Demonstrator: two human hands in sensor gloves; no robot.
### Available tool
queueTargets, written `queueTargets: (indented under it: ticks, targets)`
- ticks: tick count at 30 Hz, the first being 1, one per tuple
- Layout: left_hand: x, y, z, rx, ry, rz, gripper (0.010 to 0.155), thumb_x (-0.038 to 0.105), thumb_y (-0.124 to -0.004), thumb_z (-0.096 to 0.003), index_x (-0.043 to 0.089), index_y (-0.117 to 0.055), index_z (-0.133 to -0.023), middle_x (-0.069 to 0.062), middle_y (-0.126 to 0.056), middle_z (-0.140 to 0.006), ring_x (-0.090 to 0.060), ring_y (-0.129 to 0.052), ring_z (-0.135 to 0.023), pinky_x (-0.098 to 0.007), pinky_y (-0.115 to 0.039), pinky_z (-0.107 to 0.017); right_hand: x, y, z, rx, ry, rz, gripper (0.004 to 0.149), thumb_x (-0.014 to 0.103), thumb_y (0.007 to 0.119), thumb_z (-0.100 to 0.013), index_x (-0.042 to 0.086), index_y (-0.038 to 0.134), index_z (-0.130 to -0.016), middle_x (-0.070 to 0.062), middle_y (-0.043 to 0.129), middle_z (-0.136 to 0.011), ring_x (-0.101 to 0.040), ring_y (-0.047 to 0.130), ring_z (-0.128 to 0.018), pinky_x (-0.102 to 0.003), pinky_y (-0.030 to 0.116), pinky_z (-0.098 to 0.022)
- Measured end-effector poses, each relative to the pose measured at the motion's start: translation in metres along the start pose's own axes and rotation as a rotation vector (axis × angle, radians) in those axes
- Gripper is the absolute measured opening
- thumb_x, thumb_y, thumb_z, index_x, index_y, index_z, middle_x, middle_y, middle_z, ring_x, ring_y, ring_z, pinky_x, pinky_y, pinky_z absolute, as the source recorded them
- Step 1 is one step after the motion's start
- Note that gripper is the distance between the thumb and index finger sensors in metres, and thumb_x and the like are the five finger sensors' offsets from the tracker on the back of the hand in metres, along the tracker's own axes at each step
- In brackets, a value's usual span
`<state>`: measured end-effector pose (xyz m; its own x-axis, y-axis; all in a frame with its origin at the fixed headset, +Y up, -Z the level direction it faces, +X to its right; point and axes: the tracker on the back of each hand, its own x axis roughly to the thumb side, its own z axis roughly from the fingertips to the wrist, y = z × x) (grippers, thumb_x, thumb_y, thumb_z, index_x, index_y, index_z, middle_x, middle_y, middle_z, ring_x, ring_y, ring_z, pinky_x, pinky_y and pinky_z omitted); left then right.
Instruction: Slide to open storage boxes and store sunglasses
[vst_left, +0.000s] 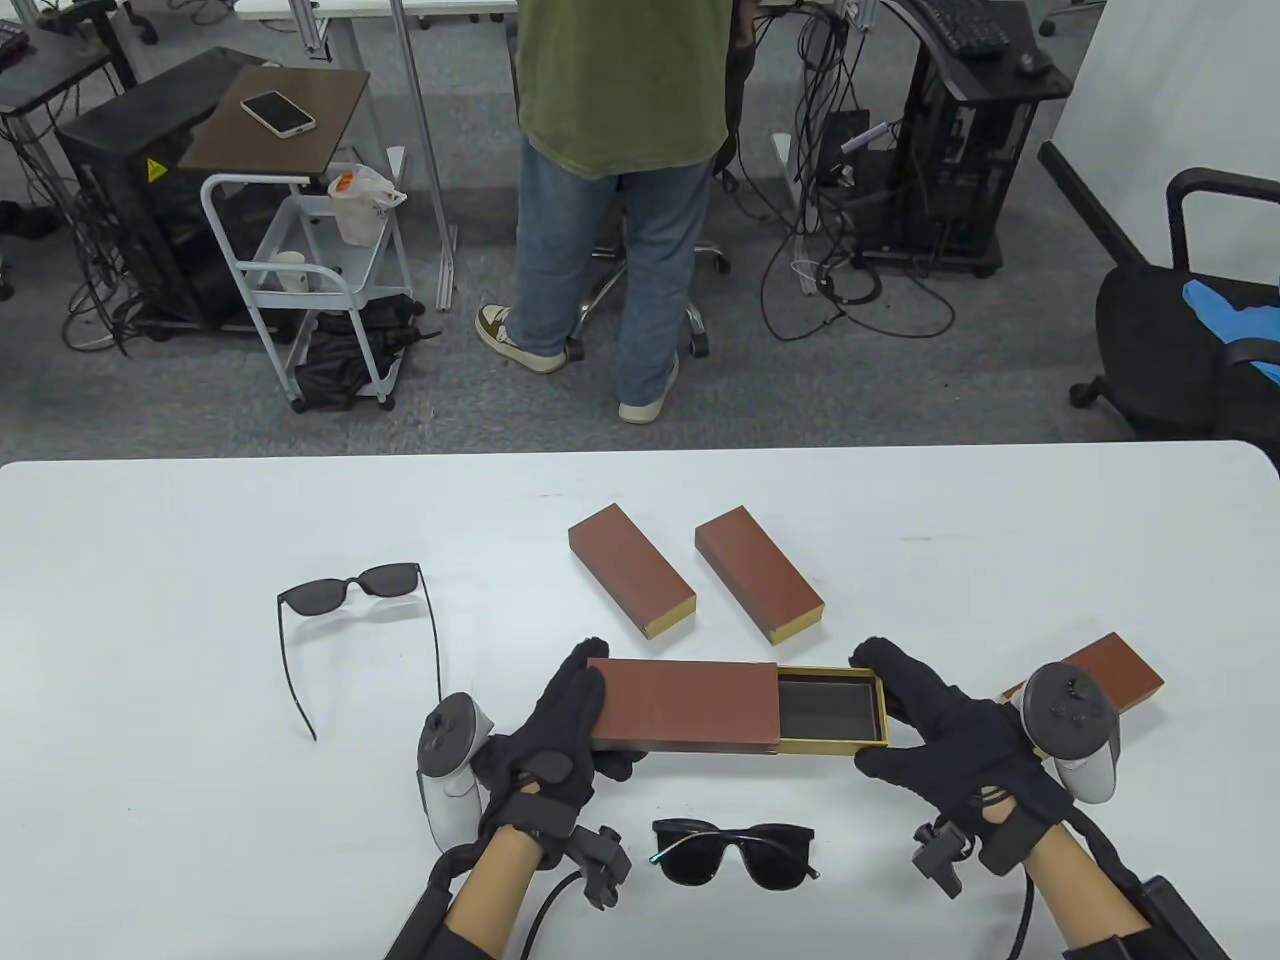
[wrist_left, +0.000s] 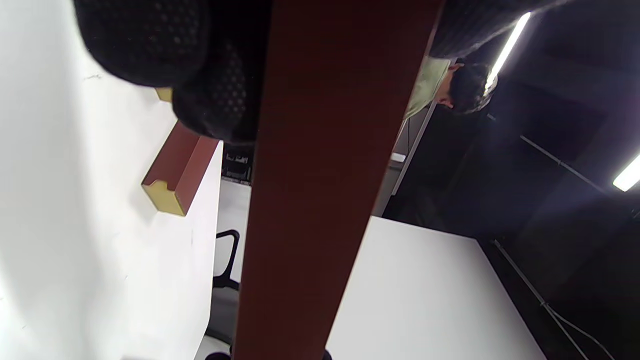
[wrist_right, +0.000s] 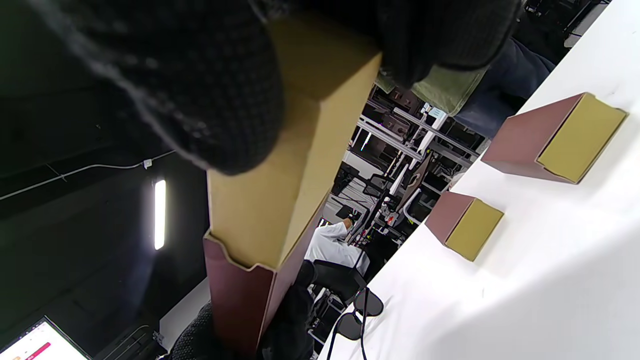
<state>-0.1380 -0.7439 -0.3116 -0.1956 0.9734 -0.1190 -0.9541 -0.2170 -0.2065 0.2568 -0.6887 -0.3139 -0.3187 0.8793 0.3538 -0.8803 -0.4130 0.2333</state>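
A long brown storage box (vst_left: 685, 705) is held just above the table near its front. My left hand (vst_left: 560, 735) grips the brown sleeve's left end; the sleeve fills the left wrist view (wrist_left: 320, 200). My right hand (vst_left: 935, 725) grips the gold inner drawer (vst_left: 830, 710), which is slid partly out to the right and shows a dark empty inside. The drawer's underside shows in the right wrist view (wrist_right: 280, 190). One pair of dark sunglasses (vst_left: 733, 850) lies folded in front of the box. Another pair (vst_left: 355, 620) lies open to the left.
Two closed brown boxes (vst_left: 630, 568) (vst_left: 758, 572) lie side by side behind the held box. Another brown box (vst_left: 1110, 672) lies behind my right hand. A person in a green shirt (vst_left: 620, 150) stands beyond the table's far edge.
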Motion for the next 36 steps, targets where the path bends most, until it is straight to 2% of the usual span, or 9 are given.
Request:
queueTargets:
  ticks: [4, 7, 11, 15, 18, 20, 24, 30, 36]
  targets:
    - [0.002, 0.008, 0.003, 0.103, -0.029, 0.01, 0.074, 0.06, -0.063, -0.0512, 0.02, -0.047, -0.111, -0.013, -0.089, -0.08, -0.025, -0.098, -0.049, -0.044, -0.084, -0.034, -0.004, 0.008, 0.003, -0.016, 0.07, 0.099, 0.093, 0.038, 0.097, -0.027, 0.021, 0.038, -0.097, -0.016, 0.048, -0.104, -0.043, 0.065, -0.09, -0.053, 0.063, -0.066]
    - [0.006, 0.017, 0.006, 0.161, -0.047, -0.001, 0.074, 0.061, -0.062, -0.0514, 0.02, -0.047, -0.111, -0.012, -0.089, -0.079, -0.025, -0.097, -0.048, -0.043, -0.084, -0.033, -0.009, 0.018, 0.006, -0.081, 0.098, 0.256, 0.086, 0.039, 0.095, -0.028, 0.018, 0.045, -0.095, -0.018, 0.058, -0.1, -0.043, 0.073, -0.084, -0.053, 0.068, -0.062]
    - [0.009, 0.028, 0.009, 0.248, -0.057, -0.007, 0.074, 0.062, -0.062, -0.0512, 0.02, -0.049, -0.111, -0.012, -0.091, -0.077, -0.023, -0.098, -0.045, -0.042, -0.084, -0.031, -0.011, 0.046, 0.006, 0.017, 0.164, 0.371, 0.076, 0.044, 0.093, -0.029, 0.022, 0.058, -0.093, -0.015, 0.066, -0.098, -0.044, 0.076, -0.082, -0.054, 0.069, -0.061]
    - [0.008, 0.035, 0.01, 0.281, -0.049, -0.025, 0.073, 0.063, -0.061, -0.0512, 0.021, -0.052, -0.11, -0.011, -0.092, -0.075, -0.023, -0.098, -0.043, -0.041, -0.084, -0.03, -0.001, 0.085, 0.005, 0.169, 0.067, 0.599, 0.06, 0.042, 0.093, -0.028, 0.027, 0.076, -0.084, -0.011, 0.079, -0.092, -0.042, 0.078, -0.082, -0.054, 0.07, -0.06]
    - [0.006, 0.039, 0.01, 0.294, -0.047, -0.023, 0.072, 0.063, -0.062, -0.0509, 0.021, -0.055, -0.11, -0.011, -0.094, -0.073, -0.023, -0.098, -0.042, -0.041, -0.084, -0.029, 0.008, 0.116, 0.007, 0.231, -0.035, 0.767, 0.054, 0.043, 0.092, -0.028, 0.03, 0.081, -0.079, -0.008, 0.086, -0.087, -0.038, 0.083, -0.079, -0.053, 0.073, -0.058]
    - [0.005, 0.04, 0.01, 0.297, -0.046, -0.014, 0.072, 0.063, -0.062, -0.0509, 0.021, -0.056, -0.109, -0.011, -0.095, -0.073, -0.023, -0.099, -0.041, -0.041, -0.084, -0.029, 0.012, 0.131, 0.009, 0.241, -0.088, 0.837, 0.049, 0.042, 0.092, -0.028, 0.029, 0.085, -0.075, -0.009, 0.089, -0.083, -0.038, 0.086, -0.076, -0.053, 0.074, -0.056]
    - [0.003, 0.044, 0.01, 0.31, -0.043, -0.014, 0.072, 0.063, -0.062, -0.0509, 0.021, -0.055, -0.109, -0.011, -0.094, -0.074, -0.023, -0.099, -0.042, -0.041, -0.084, -0.03, 0.021, 0.16, 0.011, 0.261, -0.228, 1.127, 0.046, 0.044, 0.091, -0.028, 0.029, 0.088, -0.071, -0.005, 0.097, -0.075, -0.033, 0.093, -0.068, -0.05, 0.079, -0.052]
    - [0.002, 0.048, 0.009, 0.316, -0.038, -0.032, 0.072, 0.063, -0.061, -0.0509, 0.022, -0.054, -0.11, -0.011, -0.093, -0.075, -0.023, -0.098, -0.044, -0.042, -0.084, -0.031, 0.016, 0.172, 0.013, 0.26, -0.252, 1.253, 0.043, 0.043, 0.092, -0.027, 0.026, 0.091, -0.067, -0.007, 0.102, -0.065, -0.031, 0.098, -0.058, -0.048, 0.082, -0.047]
    - [-0.001, 0.049, 0.008, 0.315, -0.024, -0.056, 0.072, 0.062, -0.061, -0.0507, 0.021, -0.054, -0.11, -0.012, -0.093, -0.075, -0.024, -0.098, -0.044, -0.043, -0.083, -0.031, 0.011, 0.17, 0.011, 0.293, -0.206, 1.231, 0.04, 0.039, 0.092, -0.028, 0.026, 0.092, -0.065, -0.006, 0.103, -0.061, -0.03, 0.099, -0.054, -0.048, 0.083, -0.045]
